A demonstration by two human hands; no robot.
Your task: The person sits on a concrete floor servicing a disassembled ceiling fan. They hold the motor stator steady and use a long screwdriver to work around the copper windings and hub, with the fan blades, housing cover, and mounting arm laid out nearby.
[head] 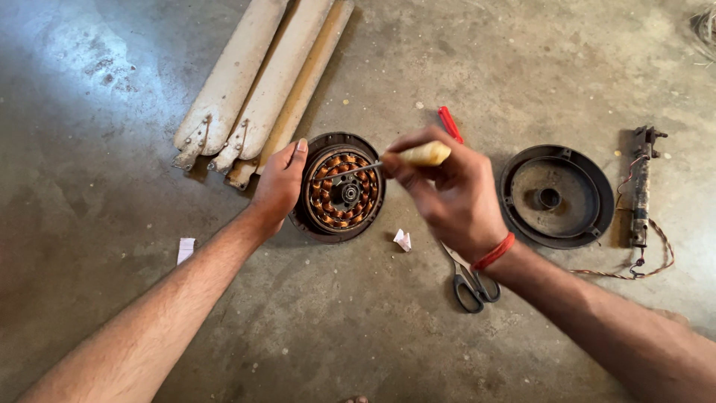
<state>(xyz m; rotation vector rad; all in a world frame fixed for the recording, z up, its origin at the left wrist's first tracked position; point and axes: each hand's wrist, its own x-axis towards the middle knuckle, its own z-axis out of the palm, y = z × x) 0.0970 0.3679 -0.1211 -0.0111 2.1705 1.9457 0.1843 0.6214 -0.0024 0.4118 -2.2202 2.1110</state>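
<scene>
Grey, mottled concrete floor (358, 328) stretches underfoot, dusty and scuffed. On it lies a round fan motor (339, 190), its copper windings ringed by a dark rusty metal shell. The left hand (280, 186) cups the shell's left rim, fingers curled against it. The right hand (444, 186) is closed around a screwdriver (406, 157) with a pale yellow handle, its thin shaft reaching over the windings. Nearby lie three cream blades (261, 82), a dark dished cover (556, 195), black-handled scissors (470, 280) and a wired metal rod (640, 186).
</scene>
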